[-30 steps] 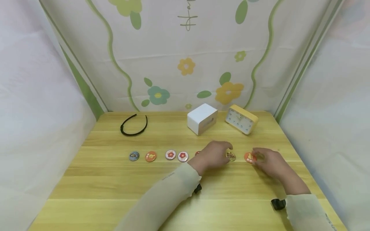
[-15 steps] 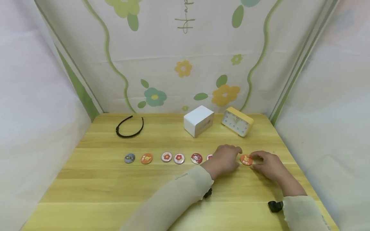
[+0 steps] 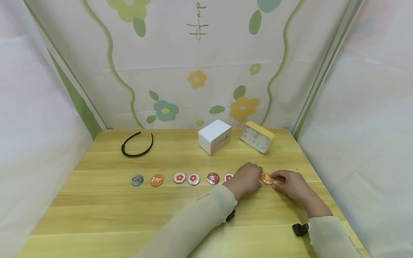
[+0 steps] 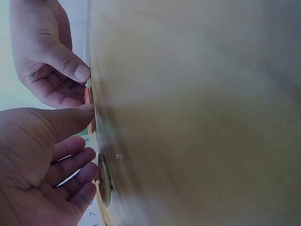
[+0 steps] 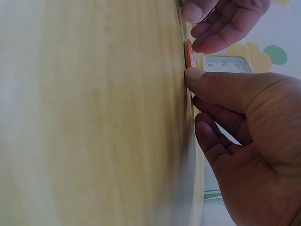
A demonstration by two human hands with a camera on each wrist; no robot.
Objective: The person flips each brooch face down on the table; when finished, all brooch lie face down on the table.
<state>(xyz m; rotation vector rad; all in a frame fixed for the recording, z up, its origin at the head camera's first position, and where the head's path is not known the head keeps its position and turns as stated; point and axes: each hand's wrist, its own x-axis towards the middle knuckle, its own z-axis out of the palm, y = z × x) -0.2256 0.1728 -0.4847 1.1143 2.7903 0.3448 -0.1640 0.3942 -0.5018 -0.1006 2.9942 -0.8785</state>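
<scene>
An orange button badge (image 3: 267, 178) with a yellow thumbs-up picture lies on the table between my two hands. My left hand (image 3: 246, 180) has its thumb and forefinger at the badge's left edge. Opposite it, my right hand (image 3: 291, 184) pinches the right edge with thumb and forefinger. In the right wrist view, the right thumb presses against the orange rim. Beside the left fingertips in the left wrist view is a gold-edged badge (image 4: 104, 180), hidden behind that hand from the head camera.
A row of badges runs leftward: a flower badge (image 3: 228, 177) partly behind the left hand, a red one (image 3: 213, 178), two more flower ones, an orange one (image 3: 156, 180) and a blue one (image 3: 137, 180). Behind stand a black headband (image 3: 137, 155), white box (image 3: 214, 136) and yellow clock (image 3: 258, 137).
My left hand has moved right, past the gold badge and up to the orange badge, uncovering the red one. My right hand has settled its fingers at the orange badge's edge.
</scene>
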